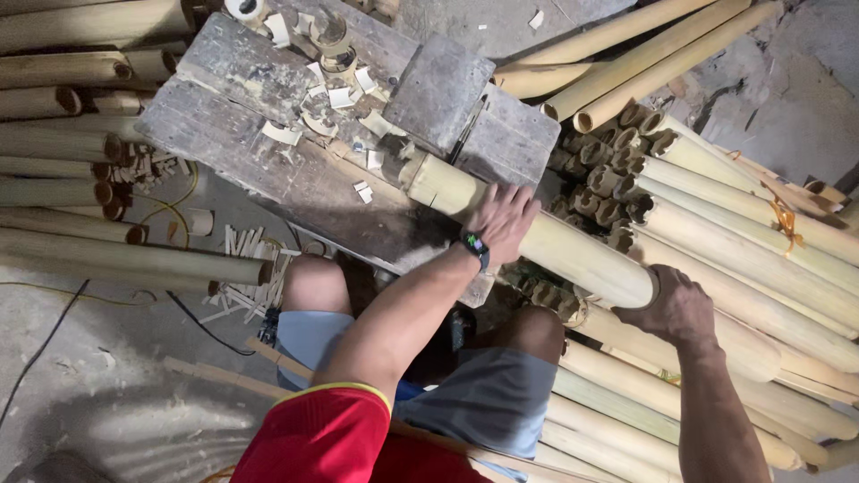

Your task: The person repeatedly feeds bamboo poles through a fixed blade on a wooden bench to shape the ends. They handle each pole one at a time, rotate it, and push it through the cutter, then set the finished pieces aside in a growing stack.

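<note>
A pale bamboo pole (573, 252) lies slanted across the edge of a worn wooden workbench (268, 152), its far end near a grey block on the bench. My left hand (501, 219), with a watch on the wrist, presses flat on top of the pole near its middle. My right hand (673, 309) cups the pole's near cut end. I sit with my knees (313, 277) under the bench.
Stacked bamboo poles (761, 233) fill the right side, and more poles (80, 170) lie at the left. Cut bamboo rings and chips (327, 54) litter the bench. Thin bamboo slats (246, 268) and a yellow cable lie on the concrete floor.
</note>
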A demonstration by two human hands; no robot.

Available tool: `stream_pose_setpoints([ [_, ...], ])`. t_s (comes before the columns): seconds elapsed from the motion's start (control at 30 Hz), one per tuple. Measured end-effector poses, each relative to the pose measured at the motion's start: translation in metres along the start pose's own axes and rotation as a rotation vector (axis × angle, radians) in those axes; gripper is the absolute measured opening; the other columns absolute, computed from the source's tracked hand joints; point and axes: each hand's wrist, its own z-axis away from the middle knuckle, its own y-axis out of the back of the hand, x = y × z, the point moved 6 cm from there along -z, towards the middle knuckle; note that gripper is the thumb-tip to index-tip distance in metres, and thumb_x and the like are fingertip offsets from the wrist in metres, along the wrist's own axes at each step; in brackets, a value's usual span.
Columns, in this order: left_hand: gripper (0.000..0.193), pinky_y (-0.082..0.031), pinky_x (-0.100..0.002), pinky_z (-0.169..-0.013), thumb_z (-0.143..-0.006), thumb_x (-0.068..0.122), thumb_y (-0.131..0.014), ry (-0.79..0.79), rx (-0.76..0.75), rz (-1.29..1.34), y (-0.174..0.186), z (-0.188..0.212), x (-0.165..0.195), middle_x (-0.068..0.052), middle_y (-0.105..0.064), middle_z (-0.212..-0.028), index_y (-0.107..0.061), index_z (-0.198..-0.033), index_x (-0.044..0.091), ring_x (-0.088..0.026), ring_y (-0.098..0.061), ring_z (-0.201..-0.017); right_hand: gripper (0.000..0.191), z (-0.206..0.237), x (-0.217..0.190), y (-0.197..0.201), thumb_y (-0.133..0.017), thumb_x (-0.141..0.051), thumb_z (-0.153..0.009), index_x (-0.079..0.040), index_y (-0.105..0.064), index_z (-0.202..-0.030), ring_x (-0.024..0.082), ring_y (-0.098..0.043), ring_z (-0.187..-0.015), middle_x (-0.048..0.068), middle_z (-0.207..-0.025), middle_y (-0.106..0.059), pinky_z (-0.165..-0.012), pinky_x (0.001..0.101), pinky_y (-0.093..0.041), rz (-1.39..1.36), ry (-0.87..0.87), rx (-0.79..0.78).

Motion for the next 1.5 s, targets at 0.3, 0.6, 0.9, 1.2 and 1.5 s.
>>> stream_pose_setpoints([
  [0.3, 0.094, -0.038, -0.061, -0.109, -0.063, 0.057, -0.084, -0.177, 0.362, 0.251, 0.026, 0.031, 0.015, -0.013, -0.047, -0.135, -0.048, -0.137, 0.012, -0.032, -0.046, -0.127, 0.098, -0.019, 0.008, 0.008, -0.088, -0.060, -0.051, -0.014, -0.063, -0.134, 0.029, -0.077, -0.098, 0.014, -0.107, -0.080, -0.095, 0.0402, -0.060, -0.052, -0.182, -0.354],
  [0.6, 0.079, -0.045, -0.044, -0.102, -0.076, 0.042, -0.082, -0.052, -0.075, -0.031, 0.000, -0.014, 0.003, -0.016, -0.047, -0.140, -0.051, -0.137, 0.004, -0.028, -0.047, -0.126, 0.103, -0.026, 0.010, 0.006, -0.089, -0.066, -0.052, -0.007, -0.062, -0.132, 0.031, -0.075, -0.104, 0.019, -0.112, -0.076, -0.097, 0.0408, -0.059, -0.071, -0.145, -0.347],
  [0.9, 0.104, -0.036, -0.052, -0.109, -0.053, 0.064, -0.089, -0.244, -0.052, 0.273, 0.025, -0.002, 0.019, -0.015, -0.048, -0.127, -0.053, -0.129, 0.004, -0.029, -0.045, -0.123, 0.095, 0.010, -0.001, 0.028, -0.085, -0.054, -0.055, -0.012, -0.059, -0.136, 0.031, -0.071, -0.107, 0.014, -0.116, -0.073, -0.102, 0.0426, -0.054, 0.049, -0.135, -0.180],
  [1.2, 0.122, -0.027, -0.066, -0.115, -0.049, 0.053, -0.095, 0.045, 0.146, -0.054, 0.033, 0.169, -0.060, -0.021, -0.056, -0.138, -0.045, -0.152, 0.013, -0.036, -0.049, -0.132, 0.083, 0.117, -0.024, 0.026, -0.086, -0.046, -0.049, -0.011, -0.064, -0.122, 0.031, -0.068, -0.108, 0.013, -0.116, -0.072, -0.099, 0.0424, -0.053, -0.126, -0.008, 0.043],
  [1.5, 0.072, -0.051, -0.051, -0.106, -0.070, 0.037, -0.083, -0.213, 0.146, 0.614, 0.114, 0.223, -0.041, -0.013, -0.061, -0.126, -0.055, -0.132, 0.015, -0.030, -0.060, -0.119, 0.094, 0.207, -0.011, -0.009, -0.094, -0.032, -0.044, -0.008, -0.060, -0.127, 0.033, -0.070, -0.108, 0.016, -0.112, -0.074, -0.095, 0.0433, -0.055, -0.515, -0.252, -0.137],
])
